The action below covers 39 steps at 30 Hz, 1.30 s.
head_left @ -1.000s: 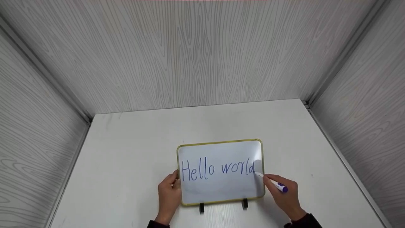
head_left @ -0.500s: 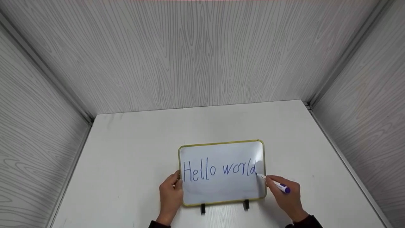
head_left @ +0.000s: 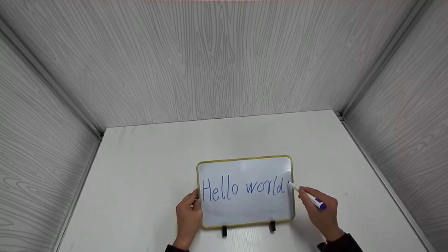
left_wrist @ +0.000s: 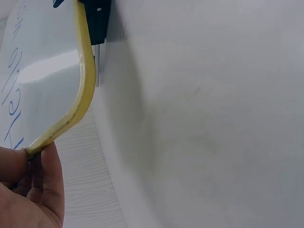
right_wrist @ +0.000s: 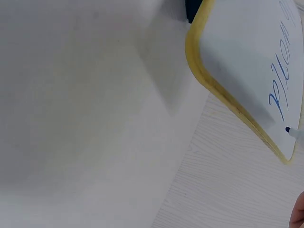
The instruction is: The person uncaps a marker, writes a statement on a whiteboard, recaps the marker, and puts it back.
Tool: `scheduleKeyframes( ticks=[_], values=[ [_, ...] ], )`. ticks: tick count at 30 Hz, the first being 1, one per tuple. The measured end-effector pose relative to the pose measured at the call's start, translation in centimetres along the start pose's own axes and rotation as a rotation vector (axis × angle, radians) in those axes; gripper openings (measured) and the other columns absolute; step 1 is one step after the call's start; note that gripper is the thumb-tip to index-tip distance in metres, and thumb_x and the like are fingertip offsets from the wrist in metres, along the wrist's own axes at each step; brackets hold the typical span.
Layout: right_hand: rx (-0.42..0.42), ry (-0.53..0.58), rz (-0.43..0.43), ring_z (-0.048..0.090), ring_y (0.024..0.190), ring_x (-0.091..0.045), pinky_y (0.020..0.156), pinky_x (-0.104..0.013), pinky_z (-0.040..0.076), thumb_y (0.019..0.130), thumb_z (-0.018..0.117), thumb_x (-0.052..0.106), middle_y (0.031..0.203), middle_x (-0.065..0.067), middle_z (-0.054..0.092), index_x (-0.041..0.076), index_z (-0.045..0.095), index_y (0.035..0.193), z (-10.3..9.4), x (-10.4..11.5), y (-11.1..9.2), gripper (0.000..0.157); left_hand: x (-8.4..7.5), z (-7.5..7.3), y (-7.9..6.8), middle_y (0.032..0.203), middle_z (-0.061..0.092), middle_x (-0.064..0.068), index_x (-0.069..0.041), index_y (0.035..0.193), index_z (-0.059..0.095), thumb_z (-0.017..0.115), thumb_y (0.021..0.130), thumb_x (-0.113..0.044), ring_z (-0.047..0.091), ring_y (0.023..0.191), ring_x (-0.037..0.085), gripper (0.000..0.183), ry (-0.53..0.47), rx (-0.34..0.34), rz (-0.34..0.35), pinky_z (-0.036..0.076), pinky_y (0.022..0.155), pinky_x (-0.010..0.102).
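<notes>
A small whiteboard [head_left: 245,210] with a yellow frame leans back on black stand feet [head_left: 224,231], bearing "Hello world" in blue handwriting. My left hand [head_left: 188,218] grips its left edge; in the left wrist view the thumb [left_wrist: 12,162] lies on the front face and the fingers are behind. My right hand [head_left: 320,211] pinches a white marker [head_left: 308,198] with a purple-blue end. The marker's dark tip [right_wrist: 288,129] is just right of the final "d", close over the board near its right edge. Only a bit of the right hand [right_wrist: 298,211] shows in the right wrist view.
The board stands near the front of a white tabletop [head_left: 150,157]. Grey wood-grain panels enclose it at the back [head_left: 217,63], the left [head_left: 35,140] and the right [head_left: 402,122]. Shadows fall on the tabletop beside the board.
The right hand has moved the marker up and to the right, from the foot of the "d" to beside it. The "d" now shows its full downstroke. The left hand keeps its grip.
</notes>
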State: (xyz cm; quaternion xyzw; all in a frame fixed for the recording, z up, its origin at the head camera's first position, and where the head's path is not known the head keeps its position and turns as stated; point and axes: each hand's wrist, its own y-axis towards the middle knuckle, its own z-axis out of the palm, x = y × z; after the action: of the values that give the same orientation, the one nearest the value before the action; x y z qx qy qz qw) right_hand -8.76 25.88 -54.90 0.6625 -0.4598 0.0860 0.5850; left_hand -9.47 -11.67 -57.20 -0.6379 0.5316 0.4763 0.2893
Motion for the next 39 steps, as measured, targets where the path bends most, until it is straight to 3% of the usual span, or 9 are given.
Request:
scheduleKeyframes(
  ticks=[15, 31, 39],
  values=[
    [-0.007, -0.037, -0.037, 0.072, 0.084, 0.004, 0.074, -0.013, 0.054, 0.071, 0.079, -0.024, 0.088, -0.019, 0.078, -0.007, 0.080, 0.095, 0.4, -0.6, 0.6, 0.030, 0.3, 0.2, -0.2, 0.098, 0.073, 0.010, 0.011, 0.125, 0.070, 0.064, 0.088, 0.020, 0.061, 0.081, 0.017, 0.039, -0.010, -0.005, 0.038, 0.049, 0.070, 0.026],
    [0.040, -0.024, 0.016, 0.073, 0.079, 0.002, 0.071, -0.014, 0.054, 0.073, 0.078, -0.024, 0.087, -0.016, 0.078, -0.007, 0.080, 0.094, -0.3, -0.8, -1.3, 0.027, 0.2, 0.0, 0.0, 0.099, 0.073, 0.010, 0.011, 0.126, 0.070, 0.064, 0.089, 0.018, 0.062, 0.083, 0.017, 0.038, 0.022, 0.002, 0.046, 0.050, 0.072, 0.027],
    [0.038, -0.043, -0.002, 0.073, 0.076, 0.000, 0.069, -0.014, 0.054, 0.071, 0.079, -0.025, 0.085, -0.016, 0.078, -0.006, 0.080, 0.092, -0.5, -0.7, -2.0, 0.028, 0.2, 0.0, -0.1, 0.100, 0.074, 0.009, 0.010, 0.127, 0.070, 0.065, 0.089, 0.018, 0.061, 0.083, 0.017, 0.039, 0.008, -0.001, 0.037, 0.049, 0.071, 0.026]
  ],
)
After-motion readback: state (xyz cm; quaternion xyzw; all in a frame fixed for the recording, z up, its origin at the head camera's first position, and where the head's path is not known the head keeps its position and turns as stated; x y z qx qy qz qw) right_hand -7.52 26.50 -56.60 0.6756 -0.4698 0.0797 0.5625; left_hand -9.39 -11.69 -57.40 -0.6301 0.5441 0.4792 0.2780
